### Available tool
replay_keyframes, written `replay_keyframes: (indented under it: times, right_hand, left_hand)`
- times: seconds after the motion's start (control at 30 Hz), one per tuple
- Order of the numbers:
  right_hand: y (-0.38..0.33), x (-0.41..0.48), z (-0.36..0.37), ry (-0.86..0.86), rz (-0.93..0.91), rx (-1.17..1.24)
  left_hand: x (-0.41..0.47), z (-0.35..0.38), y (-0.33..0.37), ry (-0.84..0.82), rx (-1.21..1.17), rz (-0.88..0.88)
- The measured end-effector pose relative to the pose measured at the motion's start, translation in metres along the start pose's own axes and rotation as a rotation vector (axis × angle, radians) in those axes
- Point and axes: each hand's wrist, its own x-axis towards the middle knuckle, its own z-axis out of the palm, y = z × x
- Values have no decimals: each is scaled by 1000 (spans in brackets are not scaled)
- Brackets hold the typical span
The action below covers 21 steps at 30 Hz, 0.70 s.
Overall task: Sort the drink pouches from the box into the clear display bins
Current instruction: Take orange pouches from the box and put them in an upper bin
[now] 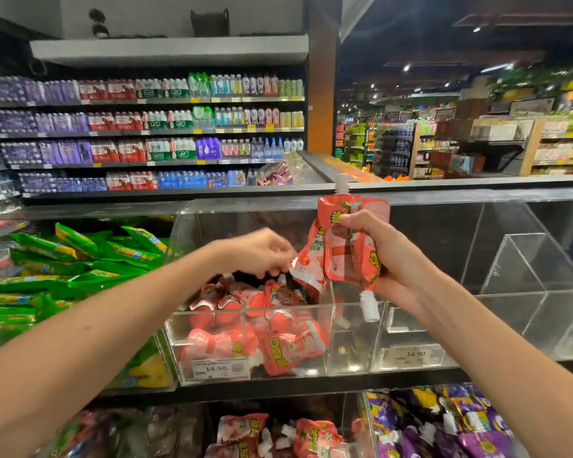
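My right hand (387,256) grips a bunch of red drink pouches (339,246) above the middle clear bin (351,338); one white spout points up, another hangs down. My left hand (262,252) reaches in from the left, its curled fingers pinching the lower corner of one of those pouches. Several red pouches (262,328) lie piled in the left half of that bin, behind a 14.90 price tag (217,368).
A bin of green pouches (80,269) stands to the left. Empty clear bins (510,292) stand to the right. On the lower shelf lie more red pouches (278,434) and purple pouches (444,421). Shelves of bottled drinks (146,133) rise behind.
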Motion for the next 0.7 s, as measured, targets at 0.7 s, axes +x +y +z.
replay_keyframes:
  times: [0.7]
  right_hand:
    - [-18,12,-7,114,-17,25]
  left_hand:
    - [1,-5,18,78,-276,-304]
